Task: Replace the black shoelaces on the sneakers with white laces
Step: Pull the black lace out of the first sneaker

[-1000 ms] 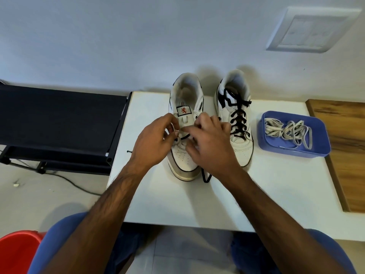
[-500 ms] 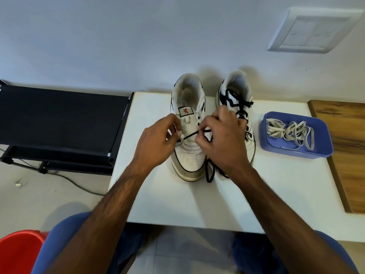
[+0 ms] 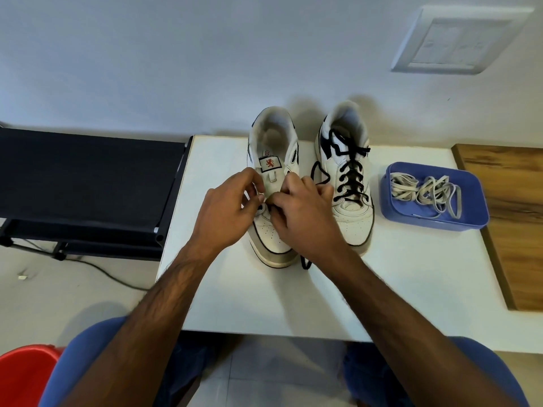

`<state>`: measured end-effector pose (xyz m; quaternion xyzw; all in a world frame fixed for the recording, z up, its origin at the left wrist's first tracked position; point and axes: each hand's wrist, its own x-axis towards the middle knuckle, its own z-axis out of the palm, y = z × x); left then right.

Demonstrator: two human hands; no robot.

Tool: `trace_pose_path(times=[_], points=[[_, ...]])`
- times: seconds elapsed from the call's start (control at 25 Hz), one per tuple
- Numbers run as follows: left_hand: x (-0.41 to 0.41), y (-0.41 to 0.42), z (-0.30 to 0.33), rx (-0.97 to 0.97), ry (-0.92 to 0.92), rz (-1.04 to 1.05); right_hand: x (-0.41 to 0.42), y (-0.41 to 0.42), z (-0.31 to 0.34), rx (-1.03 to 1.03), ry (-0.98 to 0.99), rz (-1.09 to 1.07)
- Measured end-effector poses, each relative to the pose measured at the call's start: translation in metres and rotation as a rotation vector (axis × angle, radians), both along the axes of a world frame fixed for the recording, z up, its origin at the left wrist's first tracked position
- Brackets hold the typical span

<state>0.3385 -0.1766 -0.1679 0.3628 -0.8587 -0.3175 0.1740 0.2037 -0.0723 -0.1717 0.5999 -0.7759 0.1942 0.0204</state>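
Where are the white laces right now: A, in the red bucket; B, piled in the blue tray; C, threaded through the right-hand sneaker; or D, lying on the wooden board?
B: the white laces lie tangled inside the blue tray, to the right of the sneaker with the black lace.

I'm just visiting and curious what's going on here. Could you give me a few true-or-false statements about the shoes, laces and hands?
1. Both hands, left hand and right hand, are at the left shoe. True.
2. The right shoe has no laces. False: it is still laced with a black lace.
3. The white laces lie in a blue tray. True.
4. The tray sits between the shoes. False: it sits to the right of both.
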Motion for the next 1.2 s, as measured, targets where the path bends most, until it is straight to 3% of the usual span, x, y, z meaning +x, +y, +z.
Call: trace_pose_path(times=[0.24, 0.4, 0.88, 1.2], points=[[0.001, -0.001, 0.001, -0.005, -0.006, 0.011, -0.012, -0.004, 0.005, 0.008, -0.016, -0.100], [0.001, -0.002, -0.001, 0.012, 0.003, 0.013, -0.019, 0.000, 0.013, -0.029, -0.091, -0.043], [0.001, 0.000, 0.000, -0.005, -0.005, 0.002, 0.010, -0.006, 0.006, 0.132, -0.013, -0.102], [0.002, 0.000, 0.003, -0.028, -0.037, 0.003, -0.011, -0.003, 0.015, -0.065, -0.157, -0.196]])
